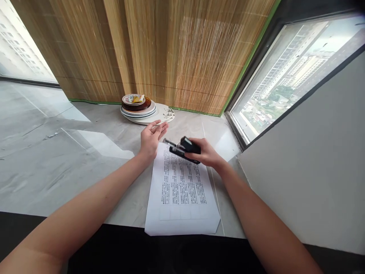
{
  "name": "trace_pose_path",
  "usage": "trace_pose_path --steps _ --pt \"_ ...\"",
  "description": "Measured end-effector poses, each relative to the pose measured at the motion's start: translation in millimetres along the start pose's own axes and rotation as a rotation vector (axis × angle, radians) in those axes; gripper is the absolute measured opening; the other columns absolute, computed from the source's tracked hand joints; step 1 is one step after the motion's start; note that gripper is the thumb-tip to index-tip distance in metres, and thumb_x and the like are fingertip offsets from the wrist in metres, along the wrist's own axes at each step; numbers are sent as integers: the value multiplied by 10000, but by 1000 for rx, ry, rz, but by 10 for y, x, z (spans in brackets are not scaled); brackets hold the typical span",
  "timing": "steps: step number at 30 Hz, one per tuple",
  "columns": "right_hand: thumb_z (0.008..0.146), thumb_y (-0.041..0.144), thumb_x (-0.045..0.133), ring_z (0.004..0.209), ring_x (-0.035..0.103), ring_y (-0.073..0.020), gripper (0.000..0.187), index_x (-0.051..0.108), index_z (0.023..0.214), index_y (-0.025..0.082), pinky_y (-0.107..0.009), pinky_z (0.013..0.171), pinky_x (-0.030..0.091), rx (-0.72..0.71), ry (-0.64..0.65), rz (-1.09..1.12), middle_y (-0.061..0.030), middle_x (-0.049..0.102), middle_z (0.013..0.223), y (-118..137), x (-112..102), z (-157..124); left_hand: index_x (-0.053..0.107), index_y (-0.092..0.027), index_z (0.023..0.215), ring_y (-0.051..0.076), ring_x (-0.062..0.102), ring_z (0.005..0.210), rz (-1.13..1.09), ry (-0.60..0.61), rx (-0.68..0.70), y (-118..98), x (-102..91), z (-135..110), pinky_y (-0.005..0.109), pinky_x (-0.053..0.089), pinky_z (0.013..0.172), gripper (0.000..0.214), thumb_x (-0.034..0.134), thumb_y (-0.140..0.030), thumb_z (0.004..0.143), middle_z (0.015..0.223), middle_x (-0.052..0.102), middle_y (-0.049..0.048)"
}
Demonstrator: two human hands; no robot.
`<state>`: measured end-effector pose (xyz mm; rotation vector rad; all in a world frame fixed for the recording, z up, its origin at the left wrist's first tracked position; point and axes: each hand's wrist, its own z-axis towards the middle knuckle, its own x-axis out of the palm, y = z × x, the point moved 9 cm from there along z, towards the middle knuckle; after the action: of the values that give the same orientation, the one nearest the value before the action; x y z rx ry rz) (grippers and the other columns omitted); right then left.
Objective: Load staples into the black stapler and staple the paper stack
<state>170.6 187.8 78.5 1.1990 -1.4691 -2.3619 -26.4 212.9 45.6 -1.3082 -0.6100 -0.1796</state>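
Observation:
My right hand (203, 152) is wrapped round a black stapler (190, 146) above the upper part of a printed sheet. The stapler's jaws are spread, and its metal front part (170, 142) points left toward my other hand. At the sheet's upper left corner is my left hand (152, 139), palm turned partly up and fingers stretched out, apart from the stapler. I see nothing held in it, though the thumb covers part of the palm. Below both hands lies the white paper (182, 213), dense with printed lines and a row of faint boxes. Its lower corners look bent.
Behind my left hand stands a stack of plates (138, 110) on a pale patterned platter (164, 114). A bamboo blind (154, 49) hangs at the back. A window (282, 80) and white wall (310, 167) border the grey marbled counter (71, 167) on the right.

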Motion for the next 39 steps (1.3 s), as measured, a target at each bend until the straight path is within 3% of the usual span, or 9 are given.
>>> trace_pose_path --steps 4,9,11,15,17,22,31,36,39 --pt "836 335 698 753 523 -159 168 656 939 209 -302 686 422 -116 292 3 12 606 836 210 282 -61 745 -157 1069 221 782 919 151 74 24 -5 58 -52 367 616 895 277 813 -342 873 1068 795 123" --pt "856 357 722 799 567 -169 185 688 974 220 -315 746 443 -159 350 -106 -3 665 901 220 383 -70 802 -168 848 128 665 558 409 322 162 -71 283 -164 251 515 523 285 865 -440 789 784 776 68" --pt "898 444 704 792 569 -164 222 687 925 223 -319 756 448 -136 267 -57 2 661 863 192 308 -42 804 -177 794 118 622 527 479 396 204 -96 357 -217 251 486 497 265 882 -428 764 725 755 50" --pt "955 510 643 833 586 -160 277 638 912 237 -318 761 489 -54 -204 129 -8 636 886 119 -78 -15 828 -209 791 134 618 568 639 532 266 -128 502 -346 273 495 556 171 895 -360 748 707 752 43" --pt "916 505 705 888 610 -167 270 640 983 251 -323 783 527 -39 -284 166 -21 651 993 106 -101 -20 829 -222 770 146 625 611 682 549 273 -139 525 -378 285 501 600 130 904 -321 731 722 757 46" --pt "891 486 748 934 653 -177 263 680 976 247 -361 894 580 -55 -211 264 -26 679 1014 89 53 29 799 -236 693 154 606 619 712 512 281 -171 495 -365 299 506 636 136 912 -313 705 666 717 25" --pt "893 393 730 935 678 -185 177 703 916 219 -378 899 591 -11 -231 344 -33 704 956 29 -11 35 792 -226 760 165 639 656 742 517 343 -204 536 -371 308 543 685 173 869 -381 757 737 741 37" --pt "839 269 698 852 674 -189 56 691 841 214 -386 856 599 48 -589 89 -38 697 910 -380 -578 -84 775 -213 875 240 660 866 989 253 440 -378 306 -183 391 530 904 114 721 -310 901 847 724 78" --pt "763 164 632 755 654 -191 54 665 745 204 -390 810 590 169 -791 -180 -39 669 850 -743 -939 -248 747 -200 894 396 558 1210 1189 26 408 -438 14 -63 549 376 1124 97 734 -151 812 1022 684 145"
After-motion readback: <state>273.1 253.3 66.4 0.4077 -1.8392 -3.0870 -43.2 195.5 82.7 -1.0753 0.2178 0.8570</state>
